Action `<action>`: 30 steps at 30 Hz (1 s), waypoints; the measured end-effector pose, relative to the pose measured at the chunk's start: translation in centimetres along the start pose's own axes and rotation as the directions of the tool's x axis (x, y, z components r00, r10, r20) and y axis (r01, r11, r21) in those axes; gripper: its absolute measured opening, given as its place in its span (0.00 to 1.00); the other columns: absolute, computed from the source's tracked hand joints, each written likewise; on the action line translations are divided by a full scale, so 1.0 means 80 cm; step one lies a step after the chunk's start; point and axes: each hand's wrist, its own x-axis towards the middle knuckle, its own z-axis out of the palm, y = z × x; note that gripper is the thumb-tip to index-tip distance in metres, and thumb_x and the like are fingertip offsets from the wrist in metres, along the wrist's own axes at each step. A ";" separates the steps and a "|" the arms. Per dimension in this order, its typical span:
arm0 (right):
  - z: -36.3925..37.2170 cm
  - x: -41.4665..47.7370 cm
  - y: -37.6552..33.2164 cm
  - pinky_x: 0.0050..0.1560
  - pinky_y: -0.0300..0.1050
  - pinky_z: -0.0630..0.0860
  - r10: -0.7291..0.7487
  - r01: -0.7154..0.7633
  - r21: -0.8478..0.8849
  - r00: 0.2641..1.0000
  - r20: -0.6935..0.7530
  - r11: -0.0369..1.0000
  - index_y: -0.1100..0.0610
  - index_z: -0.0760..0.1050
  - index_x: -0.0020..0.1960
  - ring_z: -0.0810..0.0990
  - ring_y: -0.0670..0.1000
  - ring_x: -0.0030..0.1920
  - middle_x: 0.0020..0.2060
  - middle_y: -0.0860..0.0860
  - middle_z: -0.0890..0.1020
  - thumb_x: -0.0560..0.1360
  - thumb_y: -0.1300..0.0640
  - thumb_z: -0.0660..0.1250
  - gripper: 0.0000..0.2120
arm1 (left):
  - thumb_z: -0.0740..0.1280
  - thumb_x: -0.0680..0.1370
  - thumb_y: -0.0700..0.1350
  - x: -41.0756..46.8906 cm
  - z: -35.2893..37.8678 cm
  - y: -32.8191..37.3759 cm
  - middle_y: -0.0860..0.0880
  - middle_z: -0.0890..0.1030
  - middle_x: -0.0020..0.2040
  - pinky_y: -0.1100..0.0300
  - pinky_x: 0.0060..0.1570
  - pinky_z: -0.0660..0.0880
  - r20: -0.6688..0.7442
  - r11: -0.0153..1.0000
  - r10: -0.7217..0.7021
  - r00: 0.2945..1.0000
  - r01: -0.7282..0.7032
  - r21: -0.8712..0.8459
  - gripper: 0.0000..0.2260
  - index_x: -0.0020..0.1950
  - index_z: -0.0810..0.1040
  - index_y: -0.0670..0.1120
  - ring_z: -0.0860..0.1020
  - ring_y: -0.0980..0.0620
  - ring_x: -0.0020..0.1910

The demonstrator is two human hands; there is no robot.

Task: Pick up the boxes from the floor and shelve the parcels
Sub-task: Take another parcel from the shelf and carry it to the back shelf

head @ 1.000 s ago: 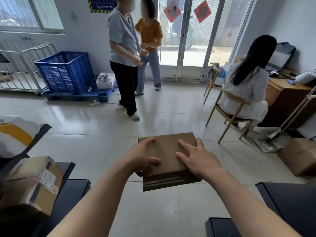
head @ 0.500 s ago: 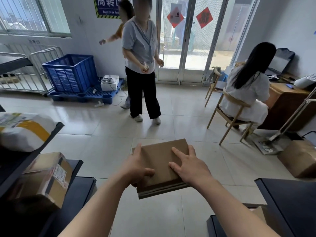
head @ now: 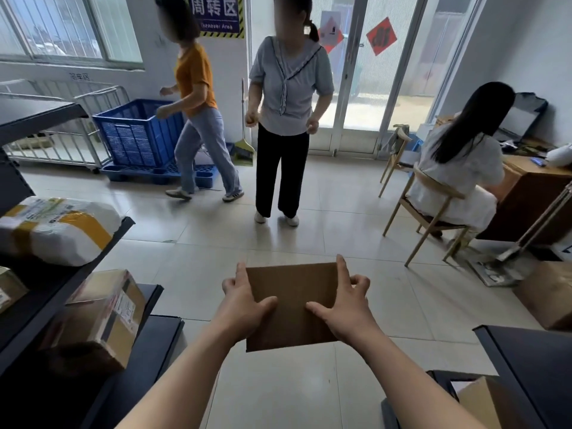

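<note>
Since a second ago I've squared the flat box (head: pixel 291 305) up in front of me, and the two people by the door have shifted, one in orange now walking left. My left hand (head: pixel 244 308) and right hand (head: pixel 343 308) clamp its side edges, thumbs on top, fingers curled around, box held in the air over the floor (head: pixel 356 218). By my reckoning this one is lifted but not shelved; the rack (head: pixel 93 267) at left already holds a white parcel (head: pixel 58 230) and a taped carton (head: pixel 102 317), and another brown box (head: pixel 548 292) waits on the floor at right.
</note>
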 end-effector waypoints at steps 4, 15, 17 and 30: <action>0.005 0.003 0.003 0.68 0.52 0.68 0.063 -0.062 0.060 0.998 -0.018 0.996 0.44 0.37 0.76 0.69 0.60 0.63 0.62 0.53 0.55 0.70 0.43 0.72 0.51 | 0.64 0.78 0.53 -0.006 -0.002 -0.003 0.42 0.60 0.70 0.56 0.62 0.67 -0.055 0.997 -0.008 0.998 0.003 -0.082 0.31 0.75 0.53 0.48 0.70 0.47 0.54; 0.005 0.012 0.001 0.63 0.48 0.70 -0.011 0.041 0.273 0.994 -0.108 0.961 0.52 0.53 0.71 0.70 0.52 0.60 0.66 0.53 0.62 0.71 0.45 0.72 0.38 | 0.61 0.79 0.51 -0.003 0.013 -0.001 0.42 0.65 0.62 0.58 0.50 0.65 -0.210 0.982 -0.050 0.976 0.010 -0.187 0.16 0.58 0.59 0.44 0.69 0.48 0.52; 0.007 0.018 0.002 0.64 0.50 0.71 -0.026 0.057 0.304 0.994 -0.104 0.951 0.52 0.54 0.69 0.70 0.53 0.62 0.66 0.52 0.65 0.71 0.45 0.72 0.37 | 0.62 0.79 0.51 -0.001 0.014 -0.001 0.42 0.67 0.61 0.59 0.48 0.66 -0.226 0.982 -0.057 0.973 0.014 -0.188 0.15 0.56 0.58 0.45 0.69 0.48 0.52; -0.006 0.064 0.000 0.57 0.44 0.67 -0.117 0.095 0.336 0.992 0.046 0.937 0.55 0.53 0.69 0.70 0.54 0.62 0.69 0.55 0.61 0.73 0.46 0.70 0.35 | 0.65 0.78 0.49 -0.020 0.013 0.015 0.44 0.50 0.78 0.54 0.71 0.56 -0.156 0.976 -0.158 0.975 0.130 -0.175 0.40 0.78 0.39 0.48 0.56 0.45 0.76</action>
